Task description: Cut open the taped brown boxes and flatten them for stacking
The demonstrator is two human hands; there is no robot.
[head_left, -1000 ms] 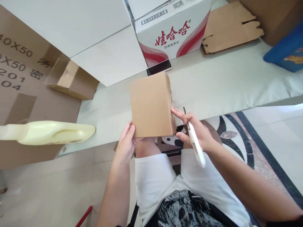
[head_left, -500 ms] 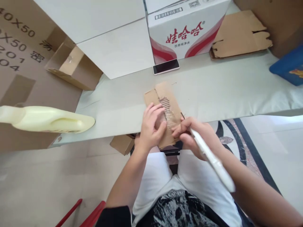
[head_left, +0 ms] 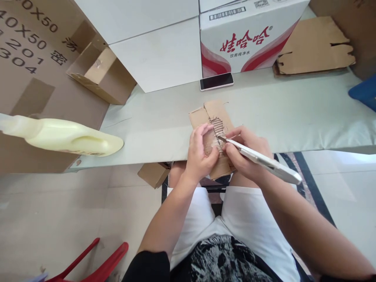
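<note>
Head view: we're bracing the torn, flattish brown cardboard piece (head_left: 219,111) on the pale green cloth-covered bench's (head_left: 152,135) front edge, left hand (head_left: 197,156) thumb and fingers parted, right hand (head_left: 245,167) gripping the slim white-handled knife (head_left: 276,167), ideally keeping strokes shallow, thumb clear.

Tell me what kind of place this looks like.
Possibly a small packing or storage corner indoors: a cloth-covered table holds a printed drinking-water carton and flattened cardboard, with a big printed box alongside. Whether it's a home or shop, I can't tell.
</note>
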